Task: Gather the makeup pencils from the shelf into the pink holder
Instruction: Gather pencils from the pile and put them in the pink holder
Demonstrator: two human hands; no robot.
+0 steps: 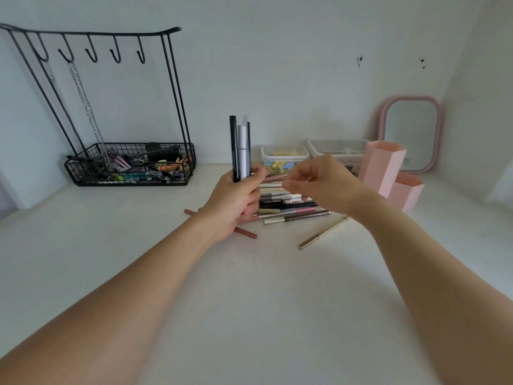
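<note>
Surveying by size, largest first: white shelf point(138, 245), carrying everything listed below. Black wire rack point(130, 162) at far left, hooks above, basket of clips and a hanging chain — not part of the task. Pink-framed mirror point(413, 132) leaning in the right corner. Pink holder point(381, 169), a tall hexagonal tube with a shorter one joined in front of it, standing just right of the pile; its inside is hidden from this angle, so whether any pencils are in it cannot be told. Two clear lidded boxes point(284, 157) behind the pile. Pile of makeup pencils point(288, 202) lying flat mid-shelf, well over a dozen by the look of it, plus two strays — a gold pencil point(322, 234) nearer the camera and a brown-pink pencil point(244, 232) partly under the left wrist. Left hand point(236, 201): grip clenched round a small upright bundle of pencils point(241, 148), black and silver. Right hand point(322, 184): fingers loosely curled above the pile, holding nothing visible. Judged progress: early; most pencils remain on the shelf, none seen delivered.
</note>
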